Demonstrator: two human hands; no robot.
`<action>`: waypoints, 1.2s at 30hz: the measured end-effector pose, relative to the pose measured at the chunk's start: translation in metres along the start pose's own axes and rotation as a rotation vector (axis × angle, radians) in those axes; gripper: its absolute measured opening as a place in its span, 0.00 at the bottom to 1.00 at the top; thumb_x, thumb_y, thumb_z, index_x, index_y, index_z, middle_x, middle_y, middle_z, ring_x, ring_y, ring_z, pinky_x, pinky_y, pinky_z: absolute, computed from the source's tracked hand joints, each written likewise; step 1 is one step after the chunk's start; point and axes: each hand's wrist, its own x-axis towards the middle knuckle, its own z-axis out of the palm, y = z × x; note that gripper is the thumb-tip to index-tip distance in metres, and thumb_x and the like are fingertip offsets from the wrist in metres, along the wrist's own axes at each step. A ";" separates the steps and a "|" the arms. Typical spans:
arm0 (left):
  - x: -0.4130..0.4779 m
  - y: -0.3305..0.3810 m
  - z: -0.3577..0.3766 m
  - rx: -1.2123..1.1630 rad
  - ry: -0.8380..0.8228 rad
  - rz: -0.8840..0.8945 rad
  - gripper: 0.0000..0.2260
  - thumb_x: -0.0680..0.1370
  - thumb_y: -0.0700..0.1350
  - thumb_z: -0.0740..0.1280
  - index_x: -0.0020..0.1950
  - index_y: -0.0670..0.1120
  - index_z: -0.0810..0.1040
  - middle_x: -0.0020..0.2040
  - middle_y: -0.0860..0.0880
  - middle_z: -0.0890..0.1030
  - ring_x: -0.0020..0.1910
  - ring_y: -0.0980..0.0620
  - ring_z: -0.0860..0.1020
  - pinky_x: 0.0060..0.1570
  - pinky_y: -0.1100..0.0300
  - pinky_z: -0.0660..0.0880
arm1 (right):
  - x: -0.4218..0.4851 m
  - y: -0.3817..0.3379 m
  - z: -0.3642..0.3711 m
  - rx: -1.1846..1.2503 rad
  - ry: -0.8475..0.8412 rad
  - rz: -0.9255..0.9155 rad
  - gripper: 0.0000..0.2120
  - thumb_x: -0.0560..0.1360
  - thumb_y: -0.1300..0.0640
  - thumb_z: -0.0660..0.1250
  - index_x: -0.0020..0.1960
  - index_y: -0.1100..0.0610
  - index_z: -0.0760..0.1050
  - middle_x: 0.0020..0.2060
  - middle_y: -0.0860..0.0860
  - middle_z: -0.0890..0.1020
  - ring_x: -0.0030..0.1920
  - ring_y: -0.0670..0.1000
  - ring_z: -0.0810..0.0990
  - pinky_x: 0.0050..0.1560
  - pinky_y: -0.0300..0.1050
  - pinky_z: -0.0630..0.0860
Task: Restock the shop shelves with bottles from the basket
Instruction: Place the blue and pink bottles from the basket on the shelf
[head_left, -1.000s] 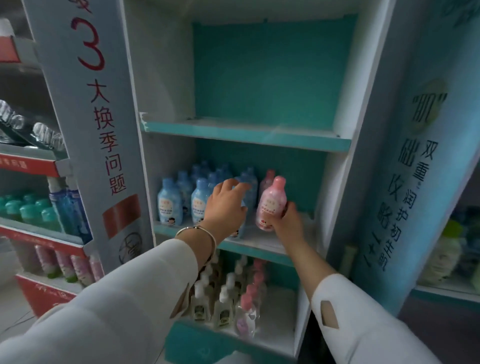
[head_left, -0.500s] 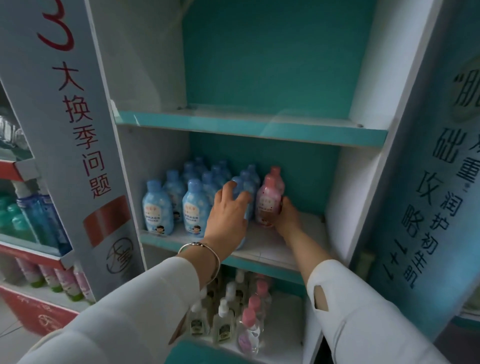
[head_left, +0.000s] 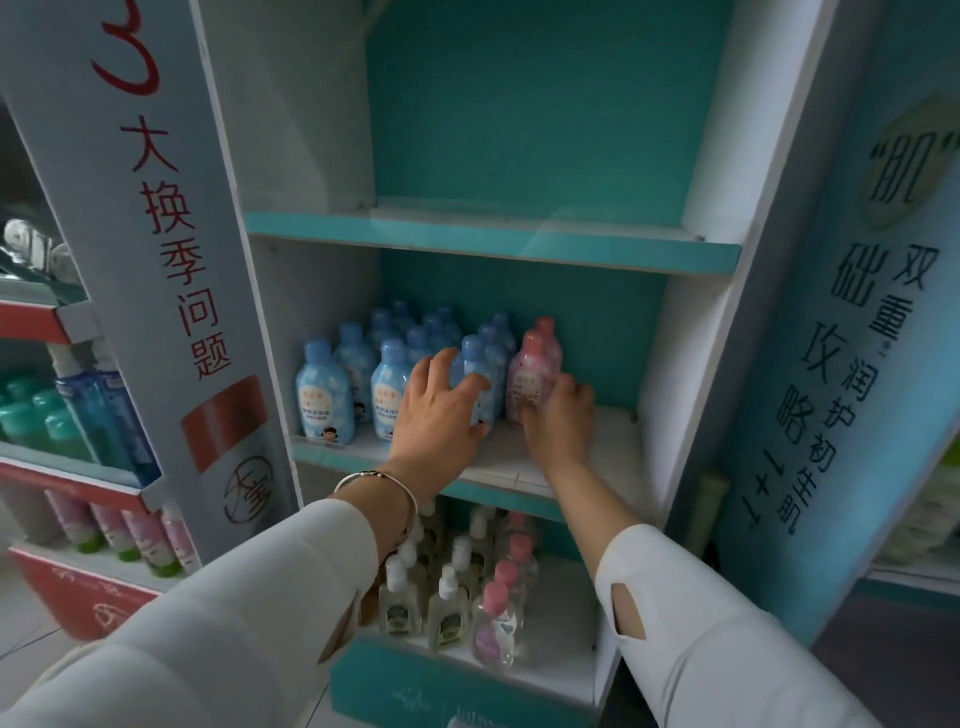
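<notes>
At frame centre I see my right hand (head_left: 558, 415) with fingers wrapped around a pink bottle (head_left: 531, 376) standing on the middle shelf (head_left: 587, 457). My left hand (head_left: 439, 410), fingers spread, presses against a blue bottle (head_left: 477, 379) just left of it.

On the middle shelf (head_left: 571, 452) in front of me, the round-capped bottles (head_left: 324, 395) stand in rows at the left, running back to the rear wall. My left hand (head_left: 436, 410) rests against the front bottle of their rightmost row. Just right of that row stand two slimmer bottles (head_left: 530, 379), one behind the other, with my right hand (head_left: 558, 415) touching the front one low down. The shelf above (head_left: 493, 241) is bare. On the lower shelf (head_left: 561, 654), pump bottles (head_left: 447, 608) stand left of the flip-cap bottles (head_left: 493, 629).
</notes>
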 end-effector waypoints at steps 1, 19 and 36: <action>-0.008 -0.001 -0.002 -0.004 0.006 0.001 0.20 0.77 0.47 0.64 0.68 0.52 0.66 0.74 0.47 0.55 0.73 0.44 0.51 0.71 0.52 0.54 | -0.012 -0.006 -0.002 0.001 0.042 -0.039 0.21 0.75 0.55 0.67 0.64 0.61 0.68 0.60 0.61 0.71 0.59 0.62 0.71 0.56 0.48 0.68; -0.243 -0.198 -0.013 -0.020 -0.431 -0.472 0.11 0.76 0.42 0.63 0.58 0.48 0.76 0.55 0.47 0.80 0.52 0.46 0.78 0.52 0.54 0.75 | -0.221 -0.090 0.141 -0.269 -1.304 -0.430 0.11 0.79 0.54 0.62 0.59 0.57 0.74 0.54 0.56 0.80 0.46 0.53 0.81 0.45 0.46 0.77; -0.386 -0.334 0.111 -0.094 -0.749 -0.942 0.16 0.78 0.40 0.59 0.66 0.44 0.71 0.63 0.44 0.74 0.61 0.45 0.74 0.61 0.56 0.69 | -0.378 -0.058 0.347 -0.529 -1.635 -0.439 0.20 0.77 0.52 0.62 0.64 0.64 0.73 0.59 0.59 0.77 0.61 0.57 0.73 0.59 0.45 0.67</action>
